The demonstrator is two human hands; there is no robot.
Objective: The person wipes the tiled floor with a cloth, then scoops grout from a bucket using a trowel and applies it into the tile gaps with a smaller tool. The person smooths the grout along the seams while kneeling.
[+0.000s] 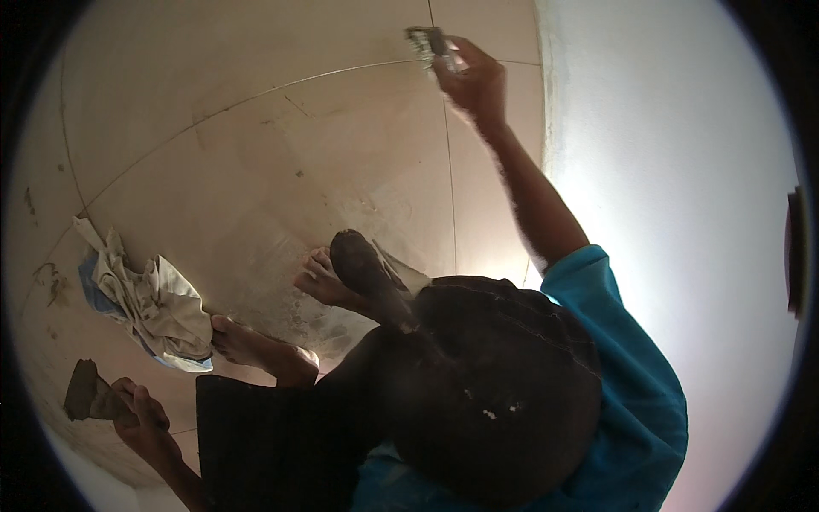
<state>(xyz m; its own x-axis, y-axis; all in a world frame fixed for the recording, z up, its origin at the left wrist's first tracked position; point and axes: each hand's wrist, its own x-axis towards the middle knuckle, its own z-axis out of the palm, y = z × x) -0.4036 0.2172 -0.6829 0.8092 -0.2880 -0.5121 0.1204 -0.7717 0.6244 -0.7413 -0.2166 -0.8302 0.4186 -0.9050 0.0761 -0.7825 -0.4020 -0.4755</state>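
At the lower left my left hand [147, 418] is closed around a scraper [92, 394] with a broad, flat, dirt-coated blade. The blade points away to the left, near a crumpled cloth [158, 299] of off-white and blue. My right arm reaches far forward, and my right hand [473, 78] grips a small brush-like thing [424, 44] with a pale, frayed edge and a dark back. That thing is at the tiled floor [358, 111], close to a tile joint; whether it touches is unclear. My fingers partly hide it.
A white wall [648, 128] rises along the right side. My bare feet [264, 350] rest on the floor, one beside the cloth. My dark-clothed leg [503, 384] fills the lower middle. A dark rounded shape [358, 260] stands by the farther foot. Smudges and specks mark the tiles.
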